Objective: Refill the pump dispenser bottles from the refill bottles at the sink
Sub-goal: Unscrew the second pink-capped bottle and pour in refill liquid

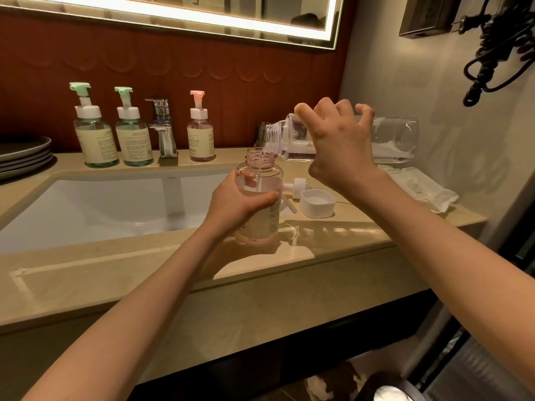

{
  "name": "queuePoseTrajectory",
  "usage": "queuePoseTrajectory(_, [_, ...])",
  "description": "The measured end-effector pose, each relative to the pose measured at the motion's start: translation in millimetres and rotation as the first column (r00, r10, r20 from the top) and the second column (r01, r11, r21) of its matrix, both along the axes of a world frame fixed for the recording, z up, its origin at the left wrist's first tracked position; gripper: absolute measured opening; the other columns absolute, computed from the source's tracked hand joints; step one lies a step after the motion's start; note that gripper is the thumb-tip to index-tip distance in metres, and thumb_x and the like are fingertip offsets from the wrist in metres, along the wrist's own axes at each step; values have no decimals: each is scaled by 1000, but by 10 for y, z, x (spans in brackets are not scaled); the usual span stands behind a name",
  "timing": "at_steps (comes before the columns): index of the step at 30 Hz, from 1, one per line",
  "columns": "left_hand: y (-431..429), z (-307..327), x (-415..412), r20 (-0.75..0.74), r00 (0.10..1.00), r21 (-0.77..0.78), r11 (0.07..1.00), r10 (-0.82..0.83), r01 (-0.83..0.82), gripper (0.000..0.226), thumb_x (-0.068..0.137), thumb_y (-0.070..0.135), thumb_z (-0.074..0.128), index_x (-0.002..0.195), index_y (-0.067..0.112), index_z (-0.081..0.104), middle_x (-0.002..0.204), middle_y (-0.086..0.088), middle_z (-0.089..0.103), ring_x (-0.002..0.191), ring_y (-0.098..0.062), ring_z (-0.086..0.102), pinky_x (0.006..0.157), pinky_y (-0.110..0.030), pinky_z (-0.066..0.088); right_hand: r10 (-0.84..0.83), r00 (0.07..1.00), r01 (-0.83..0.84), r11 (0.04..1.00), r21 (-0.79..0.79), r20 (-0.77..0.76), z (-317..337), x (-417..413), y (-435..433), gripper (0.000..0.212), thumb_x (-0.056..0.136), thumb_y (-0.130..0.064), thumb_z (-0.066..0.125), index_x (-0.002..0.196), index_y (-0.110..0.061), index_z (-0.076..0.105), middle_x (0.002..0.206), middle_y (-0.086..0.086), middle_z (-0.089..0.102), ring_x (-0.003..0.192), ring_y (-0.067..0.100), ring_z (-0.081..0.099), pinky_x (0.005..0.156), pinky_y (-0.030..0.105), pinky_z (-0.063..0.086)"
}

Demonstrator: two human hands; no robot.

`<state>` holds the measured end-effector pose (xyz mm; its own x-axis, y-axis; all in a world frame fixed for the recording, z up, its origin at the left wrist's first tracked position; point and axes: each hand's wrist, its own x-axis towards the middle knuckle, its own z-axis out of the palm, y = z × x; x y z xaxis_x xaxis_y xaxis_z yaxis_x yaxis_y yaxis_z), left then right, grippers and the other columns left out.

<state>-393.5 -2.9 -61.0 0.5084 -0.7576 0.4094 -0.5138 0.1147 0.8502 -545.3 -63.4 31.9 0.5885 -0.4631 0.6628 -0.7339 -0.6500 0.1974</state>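
My left hand [237, 206] grips an open pink-tinted dispenser bottle [262, 183] that stands on the counter's front edge, right of the basin. My right hand [338, 146] holds a clear refill bottle [393, 140] tipped on its side, its neck [272, 137] over the dispenser's mouth. A thin stream of clear liquid runs into the dispenser, which is filled most of the way. The removed pump head [298, 188] with its tube lies on the counter behind, beside a white square cap [317, 202].
Two green-pump bottles [95, 134] [133, 134] and a pink-pump bottle [200, 134] stand along the back wall around the chrome tap [163, 128]. The white basin [86, 209] lies to the left. Stacked dark plates [24, 154] sit far left; a folded cloth [419, 186] lies far right.
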Motion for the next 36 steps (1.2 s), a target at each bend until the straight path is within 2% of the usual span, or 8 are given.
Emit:
queuePoseTrajectory(5, [-4, -4, -4, -4, 1000, -8, 1000, -1, 1, 71, 69, 34, 79, 129, 15, 47, 117, 1, 57, 106, -17, 53, 82, -27, 44, -4, 1000, 4, 1000, -11, -5, -10, -3, -10, 72, 76, -5, 64, 137, -25, 32, 127, 8, 42, 120, 28, 37, 105, 47, 22])
queuePoseTrajectory(11, [-18, -12, 6, 0, 1000, -1, 1000, -2, 2, 73, 69, 36, 78, 131, 15, 45, 123, -1, 56, 107, -17, 51, 84, -29, 46, -5, 1000, 5, 1000, -5, -7, -1, -5, -2, 72, 76, -5, 64, 137, -25, 32, 128, 8, 41, 121, 27, 36, 105, 47, 21])
queuePoseTrajectory(15, [-18, -11, 11, 9, 1000, 0, 1000, 2, -2, 71, 69, 37, 78, 129, 16, 46, 115, 3, 55, 105, -16, 51, 82, -29, 45, -8, 1000, 8, 1000, -8, -7, -6, 4, -7, 72, 75, -5, 64, 137, -25, 32, 128, 8, 42, 120, 27, 36, 105, 47, 22])
queuePoseTrajectory(20, [-28, -18, 22, 9, 1000, 0, 1000, -9, 9, 73, 69, 37, 78, 130, 16, 45, 119, 2, 55, 106, -17, 52, 82, -29, 46, -10, 1000, 10, 1000, -8, -7, -6, 1, -7, 72, 76, -5, 64, 137, -25, 32, 128, 8, 41, 120, 27, 36, 105, 47, 22])
queuePoseTrajectory(25, [-32, -27, 26, 5, 1000, 2, 1000, -7, 7, 75, 65, 44, 79, 128, 18, 47, 112, 7, 54, 104, -15, 52, 82, -28, 45, -7, 1000, 7, 1000, -9, -7, -4, -3, -2, 72, 76, -5, 64, 137, -25, 32, 128, 8, 41, 120, 27, 36, 105, 47, 21])
queuePoseTrajectory(31, [-25, -17, 19, 13, 1000, -5, 1000, -7, 7, 69, 70, 35, 78, 128, 15, 47, 111, 5, 54, 105, -17, 52, 81, -29, 44, -1, 1000, 1, 1000, -15, -7, -2, -9, 10, 72, 76, -4, 63, 137, -24, 32, 128, 8, 42, 120, 28, 36, 105, 47, 21])
queuePoseTrajectory(36, [-26, -27, 26, 8, 1000, -8, 1000, -16, 16, 77, 66, 40, 80, 130, 15, 45, 113, 5, 53, 107, -17, 51, 84, -30, 45, 0, 1000, 0, 1000, -8, -10, -4, -10, 12, 72, 76, -5, 64, 137, -24, 32, 129, 8, 41, 121, 28, 36, 106, 48, 21])
